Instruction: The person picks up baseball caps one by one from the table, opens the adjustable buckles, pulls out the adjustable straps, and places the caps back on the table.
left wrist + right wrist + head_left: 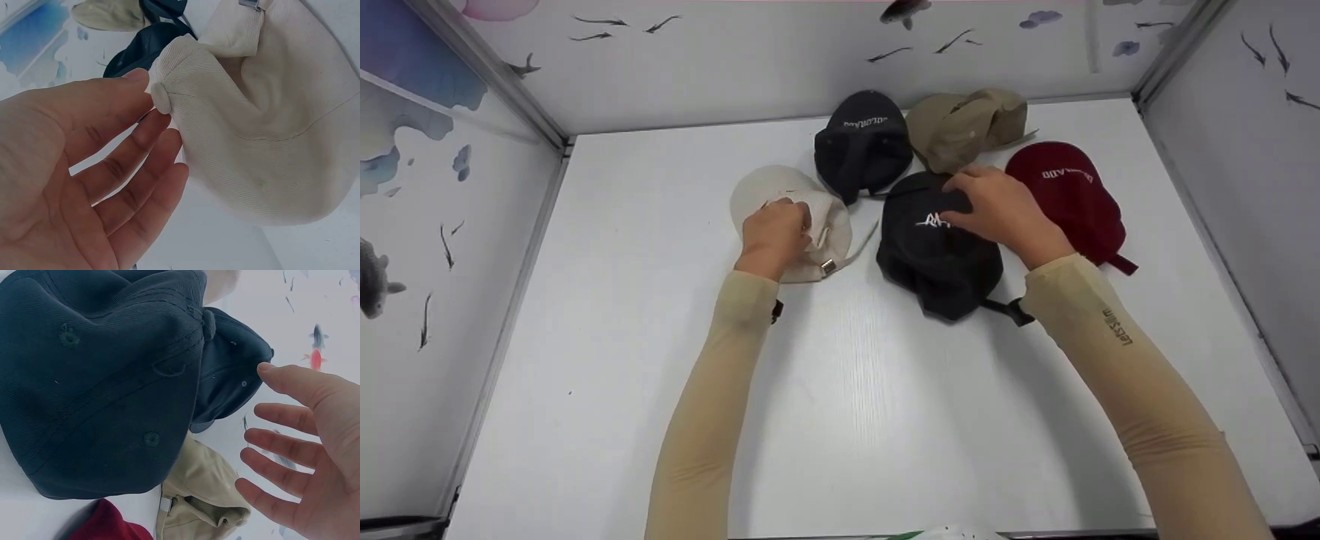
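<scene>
Loosely curved, the fingers of the left hand (776, 229) meet the crown button of a cream ribbed-cloth cap (270, 174) without a clear pinch; the right hand (1005, 206), fingers spread and holding nothing, is over a black cloth cap with white lettering (934, 259). As far as shows, five caps are grouped on the white table (607, 337), none nested, and neither near cap is neatly shaped yet. At far left the cream one sags, crown dented, strap loose; then a navy cloth cap (862, 146); the black one—creased, its strap trailing right; a folded khaki cap (960, 127) behind; and a dark red cap (1069, 195) rightmost.
</scene>
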Tool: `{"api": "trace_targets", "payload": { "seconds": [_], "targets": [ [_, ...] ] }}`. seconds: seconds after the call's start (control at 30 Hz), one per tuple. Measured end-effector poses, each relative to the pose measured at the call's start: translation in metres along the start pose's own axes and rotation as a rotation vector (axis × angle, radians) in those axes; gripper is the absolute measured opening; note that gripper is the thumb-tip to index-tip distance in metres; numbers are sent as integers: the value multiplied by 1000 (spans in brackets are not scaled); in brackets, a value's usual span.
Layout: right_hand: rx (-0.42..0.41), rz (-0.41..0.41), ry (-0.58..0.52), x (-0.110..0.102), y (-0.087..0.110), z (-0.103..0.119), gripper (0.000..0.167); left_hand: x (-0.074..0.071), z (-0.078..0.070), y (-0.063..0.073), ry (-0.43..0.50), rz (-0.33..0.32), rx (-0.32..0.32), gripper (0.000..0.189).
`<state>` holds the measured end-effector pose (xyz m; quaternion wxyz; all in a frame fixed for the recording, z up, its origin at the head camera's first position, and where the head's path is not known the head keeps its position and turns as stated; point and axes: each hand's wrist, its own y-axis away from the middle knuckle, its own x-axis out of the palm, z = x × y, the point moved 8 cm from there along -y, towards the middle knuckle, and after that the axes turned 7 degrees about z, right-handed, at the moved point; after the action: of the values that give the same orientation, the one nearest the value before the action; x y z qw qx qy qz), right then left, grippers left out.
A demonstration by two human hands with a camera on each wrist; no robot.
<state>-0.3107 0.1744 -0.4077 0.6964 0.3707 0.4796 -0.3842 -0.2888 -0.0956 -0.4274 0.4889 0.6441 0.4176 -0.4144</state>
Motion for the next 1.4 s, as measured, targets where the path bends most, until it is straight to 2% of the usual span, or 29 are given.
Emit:
{"api": "trace_targets", "payload": {
  "seconds": [0.23,0.57,0.73,0.93,1.27,1.4],
  "targets": [
    [-6,-4,8,1,1,0,43,8,-1,2,-30,-4,26,23],
    [-8,-3,20,2,2,-1,42,20,0,-2,-86,-4,32,22],
    [-7,-2,10,3,3,-1,40,22,-1,-3,-131,-39,47,22],
    [-7,7,4,2,6,2,40,4,-4,5,-121,-120,73,20],
    [-48,-17,4,-5,14,15,39,-33,-11,20,-130,-133,112,20],
    [-63,-15,-6,-8,20,24,38,-44,-15,26,-103,-140,138,19]
  ]
}}
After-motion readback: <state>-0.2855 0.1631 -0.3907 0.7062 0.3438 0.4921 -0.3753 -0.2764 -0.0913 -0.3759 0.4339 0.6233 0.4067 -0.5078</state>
